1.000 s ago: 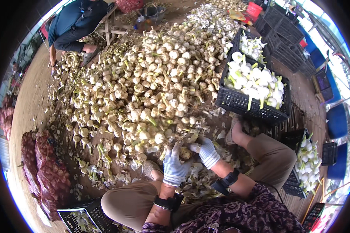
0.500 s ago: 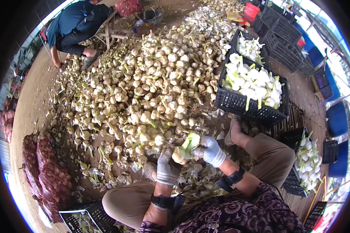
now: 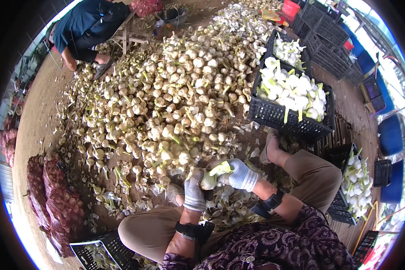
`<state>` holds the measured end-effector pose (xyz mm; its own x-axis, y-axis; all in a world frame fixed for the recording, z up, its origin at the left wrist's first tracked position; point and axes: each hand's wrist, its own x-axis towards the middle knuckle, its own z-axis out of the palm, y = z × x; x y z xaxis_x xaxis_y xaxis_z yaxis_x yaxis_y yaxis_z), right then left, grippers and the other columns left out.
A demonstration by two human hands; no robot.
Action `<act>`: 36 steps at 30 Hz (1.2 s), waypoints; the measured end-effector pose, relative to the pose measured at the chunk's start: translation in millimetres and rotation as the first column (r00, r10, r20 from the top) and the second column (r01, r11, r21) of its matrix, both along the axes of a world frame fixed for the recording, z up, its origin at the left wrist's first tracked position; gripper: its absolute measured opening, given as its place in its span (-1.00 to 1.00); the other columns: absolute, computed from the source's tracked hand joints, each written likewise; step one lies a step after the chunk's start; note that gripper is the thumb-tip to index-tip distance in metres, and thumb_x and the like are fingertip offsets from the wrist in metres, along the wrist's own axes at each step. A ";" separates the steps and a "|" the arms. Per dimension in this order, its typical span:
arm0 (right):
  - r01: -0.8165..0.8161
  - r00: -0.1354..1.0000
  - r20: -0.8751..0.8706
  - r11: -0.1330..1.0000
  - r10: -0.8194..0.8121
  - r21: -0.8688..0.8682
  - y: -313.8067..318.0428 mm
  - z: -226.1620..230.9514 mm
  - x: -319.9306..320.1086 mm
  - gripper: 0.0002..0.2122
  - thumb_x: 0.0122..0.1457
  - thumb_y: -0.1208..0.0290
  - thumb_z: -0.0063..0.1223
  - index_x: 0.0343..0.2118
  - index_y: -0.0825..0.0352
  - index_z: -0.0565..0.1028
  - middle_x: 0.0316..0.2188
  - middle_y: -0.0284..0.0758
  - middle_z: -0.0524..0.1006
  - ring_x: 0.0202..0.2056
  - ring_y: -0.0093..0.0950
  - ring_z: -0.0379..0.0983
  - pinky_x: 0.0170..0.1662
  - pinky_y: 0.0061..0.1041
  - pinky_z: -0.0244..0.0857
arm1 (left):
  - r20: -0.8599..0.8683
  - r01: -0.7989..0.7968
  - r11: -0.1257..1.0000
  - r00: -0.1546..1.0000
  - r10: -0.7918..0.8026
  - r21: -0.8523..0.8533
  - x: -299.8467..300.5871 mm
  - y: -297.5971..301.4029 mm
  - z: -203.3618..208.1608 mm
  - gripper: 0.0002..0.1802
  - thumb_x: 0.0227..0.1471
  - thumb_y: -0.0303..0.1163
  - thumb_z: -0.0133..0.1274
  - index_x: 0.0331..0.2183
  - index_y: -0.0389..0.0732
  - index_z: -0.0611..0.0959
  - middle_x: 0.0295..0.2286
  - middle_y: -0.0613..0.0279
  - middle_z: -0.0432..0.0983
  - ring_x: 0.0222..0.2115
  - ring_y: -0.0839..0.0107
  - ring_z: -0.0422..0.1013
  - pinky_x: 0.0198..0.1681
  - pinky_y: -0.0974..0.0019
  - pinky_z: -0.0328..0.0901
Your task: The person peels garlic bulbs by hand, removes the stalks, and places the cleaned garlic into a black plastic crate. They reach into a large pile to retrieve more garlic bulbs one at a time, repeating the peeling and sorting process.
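Note:
Between my gloved hands is a garlic bulb [image 3: 208,182], pale and cleaner-looking than those on the heap, with a green stalk [image 3: 221,168]. My left hand [image 3: 194,189] is closed round the bulb's left side. From the right, my right hand [image 3: 241,175] pinches the bulb's outer skin near the stalk; its fingertips are partly hidden. Both gloves are striped white and grey. Just beyond my hands rises a large heap of soil-stained garlic bulbs [image 3: 166,103]. Below them, between my legs, lie loose peeled skins [image 3: 229,207].
A black crate [image 3: 292,123] of white garlic stands at the front right, with another crate [image 3: 342,198] by my right knee. Red mesh sacks [image 3: 63,207] lie at left, near a black crate [image 3: 94,254]. A co-worker [image 3: 87,31] bends over the heap's far left edge.
The garlic bulb has turned from brownish to paler as skin came away. My right hand has moved slightly left and down. The co-worker's arm has shifted a little.

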<state>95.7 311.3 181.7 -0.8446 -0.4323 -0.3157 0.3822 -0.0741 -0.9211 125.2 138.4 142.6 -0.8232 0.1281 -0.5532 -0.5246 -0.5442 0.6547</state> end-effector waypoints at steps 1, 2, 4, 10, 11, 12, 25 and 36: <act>0.004 1.000 -0.002 1.000 -0.004 0.001 1.7 -11.9 -1.9 -0.78 -0.11 0.62 0.09 -0.32 0.36 0.51 -0.44 -0.33 0.56 -0.45 -0.55 0.48 -0.34 -0.59 0.38 | 0.025 -0.014 0.995 1.000 0.011 0.103 -0.9 2.9 -0.5 -0.42 -0.06 -0.01 0.03 -0.23 -0.39 0.45 -0.42 0.06 0.48 -0.50 0.29 0.46 -0.54 0.36 0.39; 0.001 0.955 -0.282 0.951 0.090 0.308 4.5 -36.4 -4.9 -0.76 -0.07 0.66 0.02 -0.27 0.36 0.50 -0.42 -0.34 0.56 -0.41 -0.54 0.48 -0.29 -0.58 0.38 | 0.053 -0.028 0.979 0.998 0.018 0.202 -1.4 6.5 -0.3 -0.40 -0.04 0.05 -0.02 -0.25 -0.38 0.46 -0.43 0.04 0.48 -0.53 0.28 0.46 -0.61 0.36 0.38; 0.059 0.828 -0.493 0.832 0.268 0.551 -0.5 -50.1 -1.8 -0.66 -0.08 0.75 -0.04 -0.18 0.33 0.44 -0.34 -0.36 0.53 -0.32 -0.56 0.45 -0.20 -0.56 0.36 | 0.065 -0.030 0.970 0.998 0.015 0.241 -1.0 10.1 2.7 -0.38 -0.03 0.10 -0.07 -0.27 -0.35 0.47 -0.47 0.05 0.48 -0.58 0.31 0.45 -0.64 0.38 0.36; 0.211 0.977 0.040 0.968 -0.208 -0.132 29.6 -57.3 -12.2 -0.45 -0.08 0.56 0.19 0.03 0.35 0.26 -0.29 -0.31 0.45 -0.35 -0.57 0.40 -0.18 -0.63 0.36 | 0.035 0.090 0.982 0.995 -0.097 0.165 -5.8 7.0 17.6 -0.43 0.00 0.13 -0.09 -0.32 -0.27 0.48 -0.63 0.21 0.44 -0.75 0.43 0.34 -0.73 0.45 0.23; 0.297 0.952 0.103 0.953 -0.289 -0.066 33.4 -42.6 -9.4 -0.47 -0.06 0.52 0.20 0.02 0.35 0.27 -0.30 -0.33 0.46 -0.36 -0.59 0.41 -0.19 -0.64 0.35 | 0.039 0.081 0.983 0.995 -0.088 0.165 -4.9 8.5 16.7 -0.43 0.00 0.13 -0.09 -0.32 -0.27 0.48 -0.63 0.21 0.44 -0.75 0.43 0.34 -0.73 0.45 0.23; 0.314 0.949 0.023 0.949 -0.315 0.041 31.5 -28.9 -7.1 -0.59 -0.04 0.49 0.20 -0.08 0.36 0.38 -0.32 -0.37 0.48 -0.39 -0.62 0.43 -0.24 -0.66 0.34 | -0.029 0.077 0.997 0.997 -0.076 0.006 -5.2 9.9 16.1 -0.44 0.00 0.10 -0.06 -0.30 -0.28 0.48 -0.63 0.23 0.43 -0.74 0.45 0.34 -0.72 0.46 0.23; 0.549 0.817 0.469 0.702 -0.336 -0.454 23.5 -75.9 0.5 -0.68 -0.02 0.54 0.05 -0.17 0.54 0.39 -0.29 -0.14 0.51 -0.30 -0.31 0.50 -0.16 -0.33 0.42 | -0.064 -0.319 0.909 0.936 0.347 0.267 -14.7 2.2 19.3 -0.60 -0.26 -0.83 -0.08 -0.32 -0.20 0.45 -0.41 0.14 0.43 -0.41 0.26 0.42 -0.24 0.18 0.40; 0.601 0.776 0.194 0.797 -0.601 0.061 36.2 -90.4 -19.6 -0.82 -0.01 0.53 0.04 -0.30 0.41 0.50 -0.48 -0.34 0.51 -0.53 -0.50 0.43 -0.45 -0.51 0.37 | -0.349 0.588 0.809 0.757 -0.553 -0.008 10.4 12.7 24.7 -0.74 -0.27 -0.65 0.09 -0.39 -0.25 0.53 -0.42 0.29 0.45 -0.39 0.48 0.39 -0.26 0.43 0.30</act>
